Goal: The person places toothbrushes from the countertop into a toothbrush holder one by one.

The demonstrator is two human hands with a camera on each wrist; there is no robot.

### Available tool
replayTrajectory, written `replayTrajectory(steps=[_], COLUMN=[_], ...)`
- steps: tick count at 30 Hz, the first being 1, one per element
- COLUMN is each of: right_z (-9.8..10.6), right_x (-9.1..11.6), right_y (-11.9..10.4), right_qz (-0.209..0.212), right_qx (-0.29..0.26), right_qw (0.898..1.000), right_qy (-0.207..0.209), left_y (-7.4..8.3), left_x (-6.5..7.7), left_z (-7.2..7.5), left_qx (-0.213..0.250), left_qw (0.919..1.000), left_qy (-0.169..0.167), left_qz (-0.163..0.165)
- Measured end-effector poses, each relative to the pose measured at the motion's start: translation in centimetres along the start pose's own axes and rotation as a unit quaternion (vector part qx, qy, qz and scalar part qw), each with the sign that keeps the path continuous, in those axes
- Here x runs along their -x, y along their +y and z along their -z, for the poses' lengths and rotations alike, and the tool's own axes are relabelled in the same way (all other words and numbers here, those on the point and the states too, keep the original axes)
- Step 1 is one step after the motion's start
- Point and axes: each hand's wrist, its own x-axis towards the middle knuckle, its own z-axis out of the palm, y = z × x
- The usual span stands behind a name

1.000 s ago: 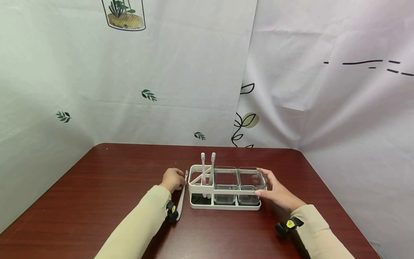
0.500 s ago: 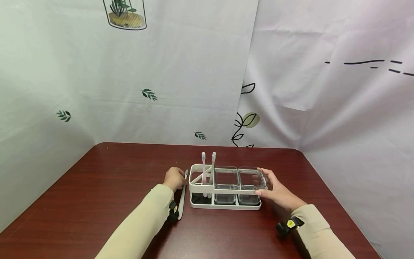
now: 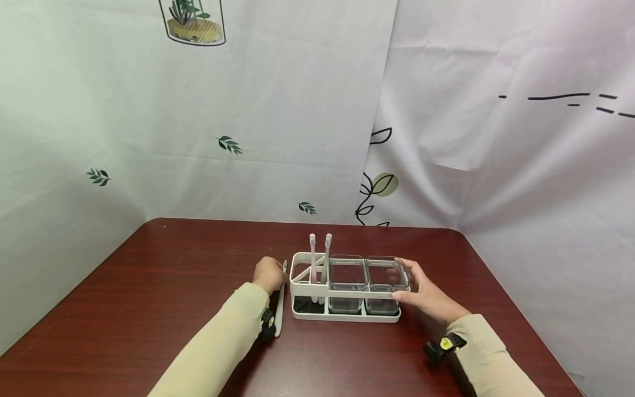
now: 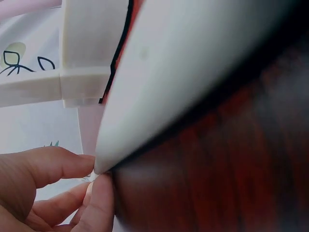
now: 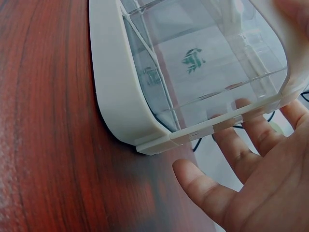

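A toothbrush with a pale handle [image 3: 280, 311] lies lengthwise on the table, just left of a white toothbrush holder [image 3: 345, 318]. My left hand [image 3: 269, 274] pinches it between thumb and fingers near the head end. Close up in the left wrist view, the pale handle [image 4: 174, 63] looms large and narrows toward the fingertips. Two more toothbrushes, one pinkish [image 3: 313, 262] and one greyish [image 3: 326, 262], stand upright in the holder's left compartment. My right hand [image 3: 421, 289] holds the holder's right end, thumb at the front rim, fingers spread along its side and back.
Two clear cups [image 3: 346, 273] sit side by side in the holder's middle and right compartments. All of it stands on a dark red-brown wooden table [image 3: 149, 309]. Pale printed cloth [image 3: 278, 110] hangs behind and around the table.
My left hand and the toothbrush have shifted slightly right, toward the holder, with the handle a little more upright in view. My right hand and the holder stay put.
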Motion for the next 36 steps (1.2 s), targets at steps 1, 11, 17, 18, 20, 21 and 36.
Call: replayTrajectory(steps=[1,11,17,18,20,21,36], right_z=[0.0,-0.1,-0.1,-0.1,-0.1,-0.1,-0.1], right_x=[0.0,0.0,0.0,0.0,0.0,0.0,0.1], right_y=[0.0,-0.1,-0.1,-0.1,-0.1,-0.1,-0.1], right_qz=[0.000,-0.002,-0.002,-0.003,-0.003,-0.003,-0.005], right_qx=[-0.001,-0.001,0.001,0.001,0.001,-0.001,-0.003], right_qw=[1.000,1.000,1.000,1.000,1.000,1.000,1.000], right_qy=[0.000,-0.002,0.000,0.001,0.002,0.002,0.003], left_y=[0.0,0.0,0.0,0.0,-0.1,-0.1,0.0], left_x=[0.0,0.4,0.4,0.4,0.2,0.2,0.1], left_z=[0.0,0.4,0.7,0.7,0.8,0.8,2.5], left_qx=[0.002,0.070,0.120,0.128,0.143,0.155,0.259], left_qw=[1.0000,0.9970,0.9919,0.9909,0.9885,0.9866,0.9635], left_qy=[0.002,0.001,-0.007,-0.009,-0.014,-0.017,-0.041], left_qz=[0.002,0.032,0.040,0.042,0.047,0.048,0.056])
